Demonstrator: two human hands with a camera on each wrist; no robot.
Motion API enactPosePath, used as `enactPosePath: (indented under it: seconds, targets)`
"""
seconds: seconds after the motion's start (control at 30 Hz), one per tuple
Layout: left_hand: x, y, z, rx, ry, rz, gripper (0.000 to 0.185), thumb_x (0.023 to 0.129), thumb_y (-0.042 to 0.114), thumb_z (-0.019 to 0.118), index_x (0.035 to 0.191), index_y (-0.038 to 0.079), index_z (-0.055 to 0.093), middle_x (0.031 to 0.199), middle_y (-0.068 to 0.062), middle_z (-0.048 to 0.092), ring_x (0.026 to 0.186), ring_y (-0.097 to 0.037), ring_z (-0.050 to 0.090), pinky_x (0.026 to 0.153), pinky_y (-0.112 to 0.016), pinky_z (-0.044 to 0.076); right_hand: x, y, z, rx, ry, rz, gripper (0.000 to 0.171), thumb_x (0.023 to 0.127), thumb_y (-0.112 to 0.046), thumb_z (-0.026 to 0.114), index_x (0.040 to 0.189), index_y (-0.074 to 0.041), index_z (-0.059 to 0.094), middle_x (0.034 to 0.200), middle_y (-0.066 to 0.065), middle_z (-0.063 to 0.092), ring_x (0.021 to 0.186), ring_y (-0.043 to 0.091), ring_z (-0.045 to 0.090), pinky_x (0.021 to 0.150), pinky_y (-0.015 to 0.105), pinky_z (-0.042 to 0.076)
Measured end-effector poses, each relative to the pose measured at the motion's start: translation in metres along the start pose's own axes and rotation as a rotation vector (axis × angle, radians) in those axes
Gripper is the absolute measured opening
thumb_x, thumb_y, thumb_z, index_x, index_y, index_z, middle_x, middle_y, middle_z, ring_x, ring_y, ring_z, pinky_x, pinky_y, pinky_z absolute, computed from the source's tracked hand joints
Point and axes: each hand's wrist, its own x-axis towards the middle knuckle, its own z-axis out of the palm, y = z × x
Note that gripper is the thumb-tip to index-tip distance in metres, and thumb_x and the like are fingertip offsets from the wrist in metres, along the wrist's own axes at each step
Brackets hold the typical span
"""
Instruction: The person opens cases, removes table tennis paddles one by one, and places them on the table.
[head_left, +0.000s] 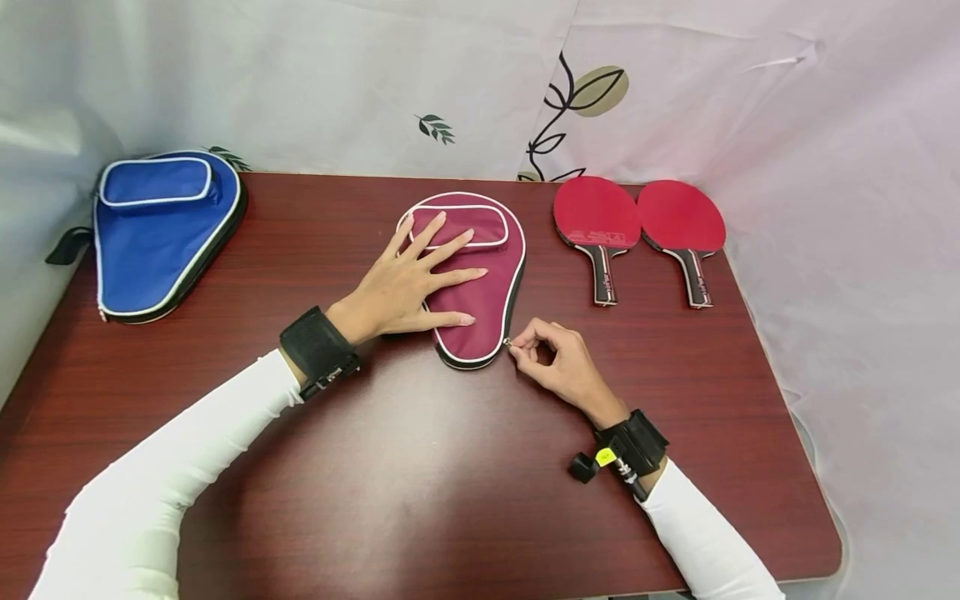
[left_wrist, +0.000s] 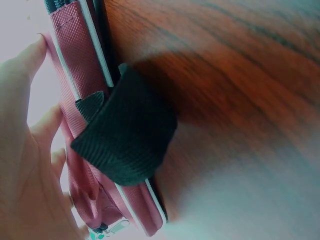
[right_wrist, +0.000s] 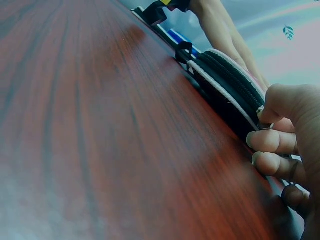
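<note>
Maroon fabric, edged in white piping with a black zip band, forms the paddle case (head_left: 480, 283) that I see lying flat near the middle of the dark wood-grain table (head_left: 420, 492). The left hand (head_left: 408, 283) rests palm-down on the case, fingers straight and spread, the fingertips reaching onto the raised pocket at its wide end. The right hand (head_left: 558, 362) sits at the case's narrow end, just beside its lower right edge; thumb and forefinger are curled together and pinch the small zipper pull (head_left: 507, 342). In the right wrist view I see the remaining fingers (right_wrist: 272, 141) folded in against the case's black side, with the zip band running away along the tabletop. The left wrist view shows the case (left_wrist: 82, 70) edge-on, a black webbing loop (left_wrist: 125, 132) at its seam, and the left hand's fingers (left_wrist: 30, 60) extended alongside the fabric. At the far left of the table lies a blue case (head_left: 161, 229) of the same shape. To the right of the maroon case, well apart from it, two red-faced paddles (head_left: 637, 221) lie side by side with their handles toward me. A pale cloth with a leaf print (head_left: 585, 92) hangs behind the table.
</note>
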Motion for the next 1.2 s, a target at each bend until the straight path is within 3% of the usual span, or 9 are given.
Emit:
enactPosePath:
  seconds: [0.1,0.33,0.5,0.67,1.2]
  targets:
    - [0.000,-0.002,0.000,-0.007,0.002,0.011,0.076,0.083,0.081,0.055,0.145,0.038,0.056,0.165,-0.006,0.031,0.154,-0.041,0.012,0.118,-0.067,0.004,0.000,0.000,0.000,0.001,-0.003,0.003,0.012,0.084,0.007,0.075,0.085,-0.003,0.069,0.070,0.004,0.059,0.065,0.026,0.056,0.057,0.044,0.044]
    - [0.006,-0.019,-0.006,-0.071,-0.012,0.129,0.073,0.084,0.073,0.063,0.147,0.037,0.054,0.165,-0.011,0.030,0.152,-0.042,0.016,0.117,-0.068,0.010,-0.008,0.036,0.005,-0.023,-0.016,0.024,0.013,0.088,-0.008,0.078,0.087,-0.019,0.071,0.073,-0.007,0.060,0.068,0.014,0.056,0.060,0.033,0.046]
    - [0.021,-0.034,-0.005,-0.072,-0.038,0.179,0.073,0.082,0.074,0.065,0.145,0.037,0.056,0.163,-0.012,0.032,0.152,-0.043,0.017,0.119,-0.064,0.010,-0.006,0.020,0.004,-0.009,-0.004,0.020,0.013,0.084,0.004,0.077,0.085,-0.008,0.070,0.070,0.001,0.060,0.065,0.026,0.056,0.058,0.043,0.045]
    - [0.027,-0.039,-0.004,-0.058,-0.062,0.167,0.072,0.081,0.077,0.063,0.141,0.037,0.060,0.163,-0.011,0.034,0.150,-0.040,0.024,0.119,-0.061,0.014,-0.001,0.002,0.001,0.001,-0.001,0.010,0.012,0.084,0.007,0.075,0.084,-0.004,0.069,0.070,0.003,0.060,0.064,0.029,0.056,0.057,0.043,0.045]
    - [0.023,-0.031,-0.006,0.001,-0.054,0.072,0.071,0.081,0.078,0.062,0.141,0.039,0.061,0.160,-0.012,0.038,0.145,-0.040,0.033,0.118,-0.061,0.018,-0.001,0.001,0.000,0.010,-0.005,0.002,0.013,0.083,0.008,0.075,0.083,-0.004,0.069,0.069,0.002,0.059,0.065,0.029,0.055,0.057,0.042,0.043]
